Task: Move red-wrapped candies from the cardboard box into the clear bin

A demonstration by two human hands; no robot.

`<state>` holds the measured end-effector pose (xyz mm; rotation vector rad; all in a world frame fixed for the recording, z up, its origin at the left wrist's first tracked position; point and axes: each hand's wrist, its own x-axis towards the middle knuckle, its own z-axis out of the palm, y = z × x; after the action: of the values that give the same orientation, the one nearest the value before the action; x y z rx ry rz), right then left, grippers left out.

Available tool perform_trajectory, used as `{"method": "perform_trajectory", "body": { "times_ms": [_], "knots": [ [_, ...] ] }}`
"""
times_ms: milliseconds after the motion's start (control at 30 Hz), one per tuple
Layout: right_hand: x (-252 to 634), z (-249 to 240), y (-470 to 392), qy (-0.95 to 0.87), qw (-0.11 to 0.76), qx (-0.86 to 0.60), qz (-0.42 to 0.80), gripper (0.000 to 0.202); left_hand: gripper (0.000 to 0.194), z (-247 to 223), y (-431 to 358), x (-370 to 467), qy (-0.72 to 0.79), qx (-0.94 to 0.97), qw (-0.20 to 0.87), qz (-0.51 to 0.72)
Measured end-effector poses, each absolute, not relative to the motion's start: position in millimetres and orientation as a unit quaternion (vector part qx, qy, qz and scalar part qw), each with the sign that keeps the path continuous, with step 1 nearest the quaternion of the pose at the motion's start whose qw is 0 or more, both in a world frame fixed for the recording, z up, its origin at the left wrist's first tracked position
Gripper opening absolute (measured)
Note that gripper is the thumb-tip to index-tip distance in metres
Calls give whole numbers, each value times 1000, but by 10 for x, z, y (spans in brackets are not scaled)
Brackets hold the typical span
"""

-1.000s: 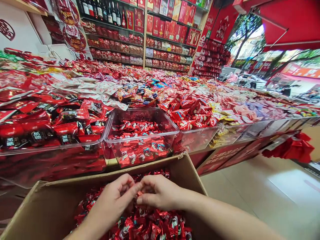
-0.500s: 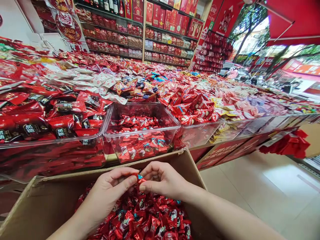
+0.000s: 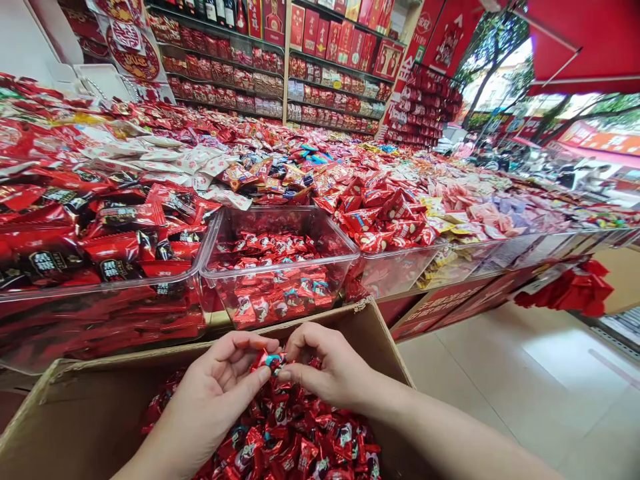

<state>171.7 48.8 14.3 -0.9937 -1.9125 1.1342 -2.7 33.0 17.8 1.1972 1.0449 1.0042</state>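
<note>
Leftmost, large red-and-black wrapped candies (image 3: 117, 257) fill a clear plastic bin (image 3: 103, 287); over the brown cardboard box (image 3: 120, 377), the left hand's (image 3: 220, 383) curled fingers and the right hand's (image 3: 330, 367) pinching fingers grasp a small red-and-blue foil-wrapped candy (image 3: 273, 361) between them.

In the upper right there is a red awning (image 3: 593, 43) near a tree (image 3: 494, 57), and in the upper left some bottles (image 3: 229, 13) stand on a shelf (image 3: 220, 27).
</note>
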Motion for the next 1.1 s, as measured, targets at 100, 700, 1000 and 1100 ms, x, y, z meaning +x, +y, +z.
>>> {"method": "perform_trajectory", "body": {
  "times_ms": [100, 700, 1000, 1100],
  "knots": [
    [1713, 149, 481, -716, 318, -406, 471, 22, 24, 144, 334, -35, 458, 496, 593, 439],
    [1788, 1052, 519, -882, 294, -336, 149, 20, 39, 272, 219, -19, 465, 477, 621, 413],
    [1296, 1615, 1822, -830, -193, -522, -14, 15, 26, 107, 201, -18, 456, 616, 585, 265],
    [1218, 1351, 2006, -820, -252, -513, -6, 8, 24, 133, 168, 1, 454, 658, 563, 210]
  ]
}}
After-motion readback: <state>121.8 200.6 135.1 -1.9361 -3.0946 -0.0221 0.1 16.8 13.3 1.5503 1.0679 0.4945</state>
